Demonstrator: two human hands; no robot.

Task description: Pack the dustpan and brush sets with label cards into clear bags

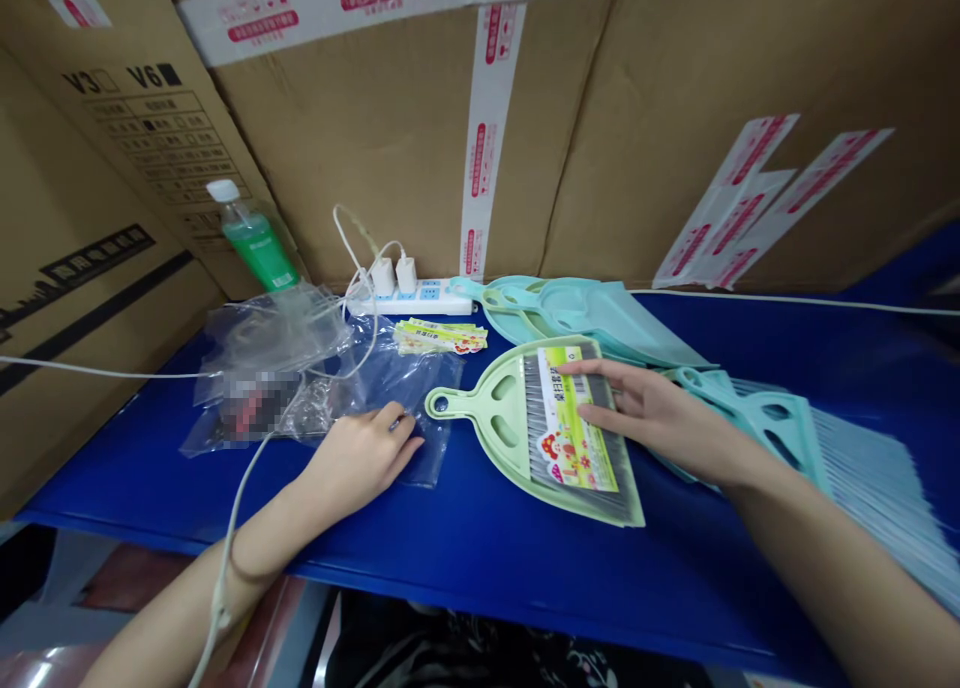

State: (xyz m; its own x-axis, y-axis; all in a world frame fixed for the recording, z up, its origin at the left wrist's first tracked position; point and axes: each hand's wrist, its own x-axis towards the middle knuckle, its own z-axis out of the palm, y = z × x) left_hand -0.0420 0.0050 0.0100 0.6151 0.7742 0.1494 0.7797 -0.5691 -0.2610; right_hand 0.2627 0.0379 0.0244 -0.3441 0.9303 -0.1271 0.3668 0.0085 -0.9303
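A light green dustpan (501, 393) lies flat on the blue table, its handle pointing left. In it rests a small brush with grey bristles (534, 398), and a printed yellow-green card (574, 428) lies over the bristles. My right hand (645, 408) reaches in from the right, fingers stretched out and touching the card. Left of the dustpan handle, my left hand (367, 453) has its fingers curled together on the edge of a clear plastic bag (424, 458). The left fingertips are partly hidden.
Several blue-green dustpans (600, 313) are stacked behind, with blue-green brushes (780, 423) at the right. Near a power strip (442, 298) lies a pile of printed cards (439, 336). Further left are plastic bags (277, 333), a green bottle (259, 243) and a white cable (232, 528) crossing my left arm. Cardboard boxes (360, 148) wall the back.
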